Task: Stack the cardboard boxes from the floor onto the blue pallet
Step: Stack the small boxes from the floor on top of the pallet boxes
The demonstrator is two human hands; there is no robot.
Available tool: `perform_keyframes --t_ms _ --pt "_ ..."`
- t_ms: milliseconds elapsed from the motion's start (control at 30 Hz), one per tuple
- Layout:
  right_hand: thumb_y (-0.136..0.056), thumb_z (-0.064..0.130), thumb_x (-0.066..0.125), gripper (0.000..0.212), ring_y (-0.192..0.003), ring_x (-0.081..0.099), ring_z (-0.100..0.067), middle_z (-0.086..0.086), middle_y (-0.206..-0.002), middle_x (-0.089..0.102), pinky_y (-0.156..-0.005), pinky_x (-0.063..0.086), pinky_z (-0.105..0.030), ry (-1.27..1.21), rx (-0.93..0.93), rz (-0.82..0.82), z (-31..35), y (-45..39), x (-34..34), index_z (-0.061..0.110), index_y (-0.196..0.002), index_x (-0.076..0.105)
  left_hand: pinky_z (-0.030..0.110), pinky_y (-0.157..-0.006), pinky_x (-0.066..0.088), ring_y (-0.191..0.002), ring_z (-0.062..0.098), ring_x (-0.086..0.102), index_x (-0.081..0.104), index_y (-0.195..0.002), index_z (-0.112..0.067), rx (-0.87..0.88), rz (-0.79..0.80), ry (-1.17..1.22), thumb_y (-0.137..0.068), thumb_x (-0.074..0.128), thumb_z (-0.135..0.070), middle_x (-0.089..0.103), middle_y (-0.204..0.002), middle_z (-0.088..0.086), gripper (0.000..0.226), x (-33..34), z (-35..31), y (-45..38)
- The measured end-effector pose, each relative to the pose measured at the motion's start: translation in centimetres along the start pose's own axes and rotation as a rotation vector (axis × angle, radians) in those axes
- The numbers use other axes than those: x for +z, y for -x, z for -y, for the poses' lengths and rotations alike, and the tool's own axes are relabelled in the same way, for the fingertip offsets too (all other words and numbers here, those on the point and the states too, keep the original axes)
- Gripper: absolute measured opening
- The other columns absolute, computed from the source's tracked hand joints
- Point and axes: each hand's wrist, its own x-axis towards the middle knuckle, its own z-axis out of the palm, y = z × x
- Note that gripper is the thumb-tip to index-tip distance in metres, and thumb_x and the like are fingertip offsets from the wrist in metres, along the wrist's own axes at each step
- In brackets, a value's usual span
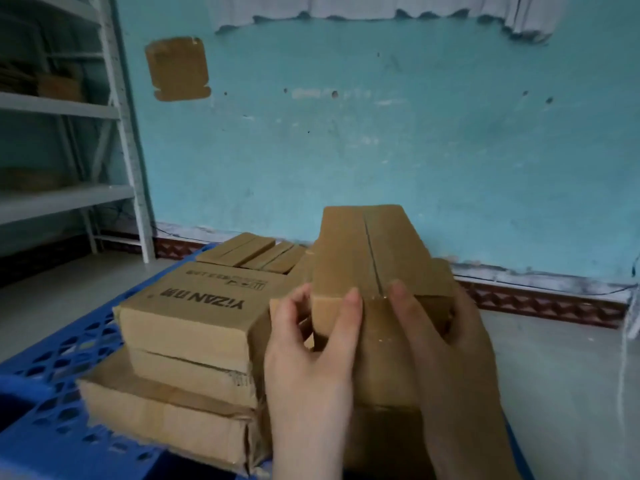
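A plain cardboard box [374, 251] with a slit down its top is held above the stack on the blue pallet [59, 396]. My left hand [311, 362] grips its near left corner, thumb on the side and fingers over the near face. My right hand [446, 358] holds its near right side, fingers curled onto the top edge. To the left stands a stack of three boxes, the top one printed "YIZAN" [194, 306]. Flatter boxes [252, 252] lie at the pallet's far end. What is under the held box is hidden by my hands.
A white metal shelf rack [114, 133] with cardboard on its shelves stands at the left. A turquoise wall [381, 133] with a cardboard patch [178, 67] runs behind the pallet. Grey floor [561, 375] lies to the right and far left.
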Motion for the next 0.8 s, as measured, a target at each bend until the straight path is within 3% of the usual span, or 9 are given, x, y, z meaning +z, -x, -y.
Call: perform_keyframes --t_ms 100,233,367,433,500,600,700,767,800 --pt "-0.046 0.071 0.059 0.086 -0.113 0.055 -0.017 0.006 -0.125 0.056 -0.098 0.046 -0.043 0.066 0.013 -0.075 -2.2 -0.9 -1.9 0.036 -0.125 0.052 0.027 -0.072 0.048 -0.080 0.008 0.063 0.060 -0.093 -0.022 -0.037 0.025 -0.074 -0.064 0.064 -0.059 0.068 -0.081 -0.007 0.047 1.9 2.9 0.3" --pt "-0.039 0.076 0.051 0.097 -0.114 0.053 -0.020 0.005 -0.129 0.054 -0.099 0.044 -0.044 0.104 0.049 -0.128 -4.7 -1.4 -2.9 0.038 -0.128 0.049 0.006 -0.055 0.040 -0.066 -0.007 0.059 0.059 -0.083 -0.024 -0.055 0.089 -0.090 -0.072 0.063 -0.045 0.066 -0.073 -0.018 0.024 3.1 5.1 0.1" --pt "-0.046 0.075 0.051 0.094 -0.117 0.049 -0.020 0.004 -0.133 0.048 -0.101 0.040 -0.045 0.072 0.197 -0.086 -7.6 -2.2 -2.0 0.037 -0.133 0.043 -0.009 -0.067 0.028 -0.082 -0.016 0.052 0.059 -0.111 -0.029 -0.084 0.093 -0.282 -0.076 0.056 -0.048 0.066 -0.092 -0.016 0.039 3.0 7.6 -0.4" --pt "-0.060 0.066 0.059 0.083 -0.117 0.049 -0.020 0.003 -0.134 0.047 -0.100 0.041 -0.046 0.091 0.253 -0.032 -9.5 -2.5 -1.6 0.035 -0.135 0.042 -0.001 -0.078 0.034 -0.101 -0.002 0.054 0.055 -0.124 -0.023 -0.148 0.125 -0.332 -0.082 0.058 -0.043 0.064 -0.112 -0.008 0.046 2.3 9.3 -0.9" --pt "-0.073 0.054 0.063 0.070 -0.116 0.049 -0.018 0.003 -0.134 0.048 -0.098 0.044 -0.043 0.136 0.266 -0.005 -11.4 -2.7 -1.3 0.033 -0.136 0.041 0.022 -0.095 0.044 -0.114 0.014 0.054 0.053 -0.128 -0.018 -0.204 0.160 -0.368 -0.083 0.059 -0.038 0.062 -0.121 0.000 0.049 1.5 11.0 -1.2" --pt "-0.075 0.054 0.061 0.068 -0.112 0.050 -0.015 0.005 -0.131 0.048 -0.086 0.044 -0.032 0.190 0.245 0.003 -13.2 -2.9 -0.6 0.032 -0.136 0.041 0.038 -0.104 0.041 -0.119 0.018 0.050 0.047 -0.134 -0.019 -0.246 0.149 -0.418 -0.084 0.059 -0.036 0.056 -0.130 0.002 0.054 0.8 12.2 -1.7" --pt "-0.073 0.059 0.056 0.071 -0.108 0.050 -0.012 0.005 -0.127 0.050 -0.080 0.041 -0.027 0.242 0.176 -0.001 -13.9 -3.4 0.2 0.028 -0.135 0.044 0.020 -0.100 0.039 -0.108 0.012 0.051 0.047 -0.134 -0.023 -0.216 0.107 -0.477 -0.083 0.063 -0.032 0.052 -0.126 0.002 0.054 0.7 12.7 -1.9" --pt "-0.074 0.059 0.055 0.069 -0.107 0.050 -0.012 0.004 -0.125 0.051 -0.082 0.040 -0.028 0.258 0.159 -0.007 -14.2 -4.0 0.5 0.026 -0.133 0.044 -0.005 -0.080 0.029 -0.088 0.001 0.046 0.044 -0.134 -0.029 -0.199 0.089 -0.487 -0.080 0.067 -0.028 0.045 -0.119 -0.001 0.059 0.8 12.7 -2.0" --pt "-0.073 0.060 0.054 0.069 -0.108 0.051 -0.013 0.003 -0.125 0.052 -0.084 0.041 -0.030 0.259 0.156 -0.013 -14.4 -4.4 0.7 0.026 -0.132 0.045 -0.005 -0.074 0.029 -0.086 0.000 0.045 0.041 -0.136 -0.032 -0.215 0.102 -0.474 -0.078 0.068 -0.028 0.041 -0.118 -0.002 0.064 0.9 12.9 -2.1"
